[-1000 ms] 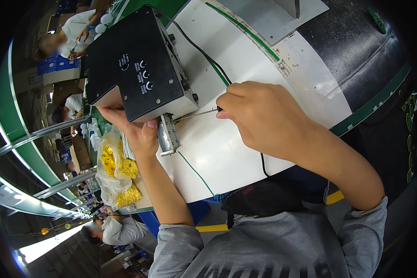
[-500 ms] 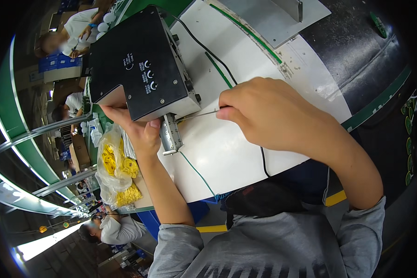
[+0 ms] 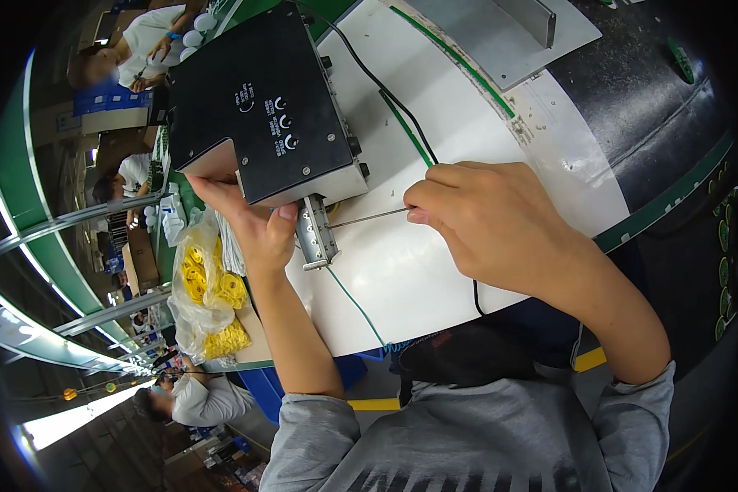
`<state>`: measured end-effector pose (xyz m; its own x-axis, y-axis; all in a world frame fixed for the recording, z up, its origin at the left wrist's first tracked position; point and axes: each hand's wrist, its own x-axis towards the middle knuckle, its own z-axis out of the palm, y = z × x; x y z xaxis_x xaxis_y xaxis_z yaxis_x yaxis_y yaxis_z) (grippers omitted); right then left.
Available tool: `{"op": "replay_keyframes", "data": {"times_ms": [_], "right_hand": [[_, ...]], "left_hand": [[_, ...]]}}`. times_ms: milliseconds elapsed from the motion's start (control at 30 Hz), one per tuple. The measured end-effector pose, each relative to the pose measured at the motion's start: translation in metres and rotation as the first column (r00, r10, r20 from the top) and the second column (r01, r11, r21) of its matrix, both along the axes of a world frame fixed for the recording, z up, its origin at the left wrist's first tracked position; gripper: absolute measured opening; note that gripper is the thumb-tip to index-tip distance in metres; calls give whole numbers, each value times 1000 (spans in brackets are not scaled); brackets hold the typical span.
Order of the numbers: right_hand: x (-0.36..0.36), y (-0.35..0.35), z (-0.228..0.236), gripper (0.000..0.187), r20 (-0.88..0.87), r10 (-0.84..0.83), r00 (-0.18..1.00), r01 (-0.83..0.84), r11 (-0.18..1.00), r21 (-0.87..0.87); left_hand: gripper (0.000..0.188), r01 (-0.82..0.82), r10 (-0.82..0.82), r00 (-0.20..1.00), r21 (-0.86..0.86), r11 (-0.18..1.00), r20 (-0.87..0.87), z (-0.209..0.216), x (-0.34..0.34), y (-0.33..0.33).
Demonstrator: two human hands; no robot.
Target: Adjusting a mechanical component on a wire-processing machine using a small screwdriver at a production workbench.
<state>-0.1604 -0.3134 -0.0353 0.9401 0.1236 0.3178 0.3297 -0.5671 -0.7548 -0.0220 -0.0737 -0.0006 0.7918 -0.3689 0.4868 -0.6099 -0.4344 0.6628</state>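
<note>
A black box-shaped machine [image 3: 258, 98] stands on the white work table [image 3: 418, 279], with a small metal head [image 3: 316, 232] sticking out of its near side. My left hand [image 3: 250, 221] grips the machine's near lower corner, thumb beside the metal head. My right hand [image 3: 488, 221] pinches a thin metal rod or wire [image 3: 367, 218] between thumb and fingers; the rod's far end points into the metal head.
A clear bag of yellow rings [image 3: 209, 295] hangs off the table's left edge. A black cable [image 3: 385, 90] and green tape lines cross the table. A grey plate [image 3: 500, 37] lies at the back. Other people sit at the far left and below.
Both hands stay at the machine. The view has drifted slightly; the right hand and its rod sit a little lower and to the right in the picture.
</note>
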Motion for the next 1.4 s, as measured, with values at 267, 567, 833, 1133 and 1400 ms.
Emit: {"op": "replay_keyframes", "data": {"times_ms": [267,567,833,1133,1400], "right_hand": [[1,1,-2,12,-16,-8,1000,8,1000,-10],[1,2,-2,10,-12,-9,1000,9,1000,-4],[1,2,0,8,-3,3,1000,-3,1000,-27],[1,5,-5,13,64,-77,995,66,985,156],[2,9,-2,14,-26,-33,999,35,997,65]], "left_hand": [[129,-6,6,1000,-6,1000,29,-5,3,5],[138,4,-4,1000,56,998,-17,-2,0,6],[139,6,-6,1000,43,999,-15,-1,-2,2],[137,38,-38,999,24,999,14,-2,1,0],[139,33,-33,999,40,999,16,0,1,1]]}}
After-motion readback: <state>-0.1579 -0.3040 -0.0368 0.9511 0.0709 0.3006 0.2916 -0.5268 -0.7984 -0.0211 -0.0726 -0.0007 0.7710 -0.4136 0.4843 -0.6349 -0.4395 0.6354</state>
